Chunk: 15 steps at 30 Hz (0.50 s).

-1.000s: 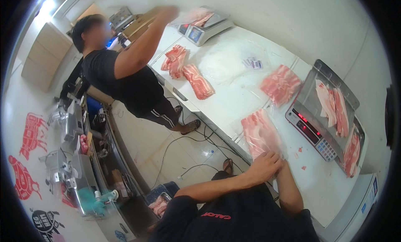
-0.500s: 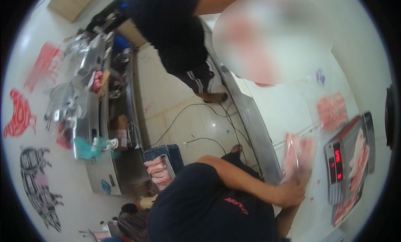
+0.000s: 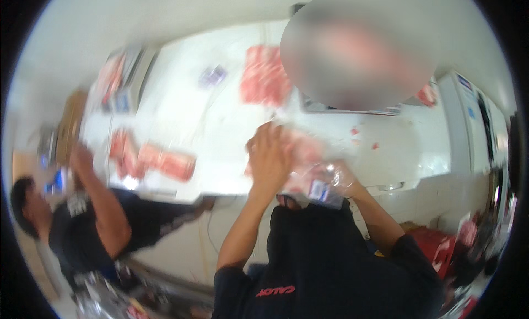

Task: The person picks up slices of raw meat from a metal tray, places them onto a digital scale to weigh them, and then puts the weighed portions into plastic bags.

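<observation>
A clear plastic bag of pale pink sliced meat (image 3: 306, 148) lies on the white counter (image 3: 220, 131) in front of me. My left hand (image 3: 269, 156) rests flat over the bag's left side with its fingers stretched out. At the bag's loose end, my right hand (image 3: 343, 178) grips the clear plastic, its fingers partly covered by the film. A white and blue label (image 3: 319, 191) shows on that end. Just beyond my hands, a flat slab of sliced meat (image 3: 263, 79) lies on the counter. Motion blurs the finer detail.
Two meat packs (image 3: 166, 162) lie to the left, near a co-worker (image 3: 91, 220) at the counter's edge. A scale (image 3: 125, 82) with meat stands at the far left. Crumpled purple-white plastic (image 3: 212, 76) lies farther back. A white appliance (image 3: 468, 120) stands at right.
My view has swung round to face the counter. My left hand now lies spread on the bag, and my right hand shows at its loose end.
</observation>
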Each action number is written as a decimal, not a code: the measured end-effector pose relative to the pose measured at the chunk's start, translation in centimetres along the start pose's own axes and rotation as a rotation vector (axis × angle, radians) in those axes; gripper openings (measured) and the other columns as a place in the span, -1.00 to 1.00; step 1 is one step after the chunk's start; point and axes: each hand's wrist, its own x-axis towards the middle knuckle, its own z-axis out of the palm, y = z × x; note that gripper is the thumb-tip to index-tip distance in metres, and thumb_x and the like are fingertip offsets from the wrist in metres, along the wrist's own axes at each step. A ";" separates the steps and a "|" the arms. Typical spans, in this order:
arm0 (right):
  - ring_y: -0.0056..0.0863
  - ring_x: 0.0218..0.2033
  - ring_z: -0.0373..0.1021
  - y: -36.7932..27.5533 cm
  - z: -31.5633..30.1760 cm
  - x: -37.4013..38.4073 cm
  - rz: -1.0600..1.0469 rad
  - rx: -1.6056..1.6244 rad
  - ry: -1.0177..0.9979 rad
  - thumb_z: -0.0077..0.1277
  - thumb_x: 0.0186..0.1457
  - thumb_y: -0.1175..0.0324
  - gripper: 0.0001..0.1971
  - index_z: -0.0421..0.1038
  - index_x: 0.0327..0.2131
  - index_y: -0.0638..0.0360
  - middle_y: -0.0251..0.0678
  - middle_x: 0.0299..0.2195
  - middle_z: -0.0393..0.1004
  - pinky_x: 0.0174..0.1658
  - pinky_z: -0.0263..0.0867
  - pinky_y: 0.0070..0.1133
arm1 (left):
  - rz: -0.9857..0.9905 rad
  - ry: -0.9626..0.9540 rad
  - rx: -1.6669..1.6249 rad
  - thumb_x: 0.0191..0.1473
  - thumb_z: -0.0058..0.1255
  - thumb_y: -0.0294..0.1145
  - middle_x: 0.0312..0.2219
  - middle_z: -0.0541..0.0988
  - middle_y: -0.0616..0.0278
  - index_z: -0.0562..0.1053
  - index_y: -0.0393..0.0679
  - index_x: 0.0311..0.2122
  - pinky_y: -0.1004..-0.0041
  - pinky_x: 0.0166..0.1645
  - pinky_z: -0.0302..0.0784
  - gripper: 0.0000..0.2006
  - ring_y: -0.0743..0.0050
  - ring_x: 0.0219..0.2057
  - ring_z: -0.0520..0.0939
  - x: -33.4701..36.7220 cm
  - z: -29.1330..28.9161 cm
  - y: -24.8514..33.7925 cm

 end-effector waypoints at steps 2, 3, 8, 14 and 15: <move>-0.37 -0.20 0.60 -0.1 -2.5 -0.3 -0.025 -0.135 -0.058 0.14 0.28 0.21 -0.73 0.66 -0.14 0.19 -0.15 -0.26 0.69 -0.04 0.45 -0.33 | -0.005 -0.100 0.101 0.29 -0.07 0.00 0.33 0.26 -0.28 0.27 -0.17 0.38 -0.23 0.34 0.10 -0.34 -0.31 0.38 0.21 1.1 1.2 -0.2; -0.32 -0.21 0.60 -1.0 -4.3 -1.3 0.065 -0.181 -0.128 0.18 0.25 0.22 -0.76 0.66 -0.17 0.17 -0.17 -0.24 0.69 -0.06 0.45 -0.33 | -0.025 -0.136 0.161 0.30 -0.09 0.04 0.36 0.22 -0.28 0.23 -0.14 0.41 -0.26 0.36 0.06 -0.31 -0.32 0.41 0.16 1.1 1.9 -0.3; -0.38 -0.37 0.58 -9.4 -14.5 -1.4 0.132 -0.482 0.018 0.18 0.20 0.37 -0.87 0.65 -0.27 0.20 -0.21 -0.45 0.63 -0.24 0.46 -0.41 | -0.032 -0.196 0.238 0.31 -0.12 0.11 0.43 0.09 -0.29 0.16 -0.08 0.47 -0.32 0.41 -0.07 -0.26 -0.34 0.47 0.05 1.3 1.2 0.3; -0.13 -0.28 0.59 -6.1 -21.9 20.1 -0.192 -0.840 0.448 0.12 0.08 0.06 -0.63 0.61 -0.26 0.19 -0.08 -0.33 0.66 -0.17 0.47 -0.19 | -0.015 -0.139 0.127 0.30 -0.08 0.00 0.42 0.14 -0.24 0.16 -0.13 0.46 -0.31 0.43 -0.09 -0.28 -0.35 0.47 0.02 0.9 1.0 0.0; -0.16 -0.34 0.60 -5.1 -22.4 22.9 -0.039 -0.868 0.330 0.07 0.07 0.02 -0.61 0.65 -0.37 0.16 -0.09 -0.37 0.68 -0.22 0.47 -0.18 | 0.042 -0.054 0.171 0.33 -0.09 -0.04 0.42 0.16 -0.20 0.19 -0.16 0.43 -0.30 0.42 -0.06 -0.33 -0.38 0.45 0.08 0.1 2.0 -0.6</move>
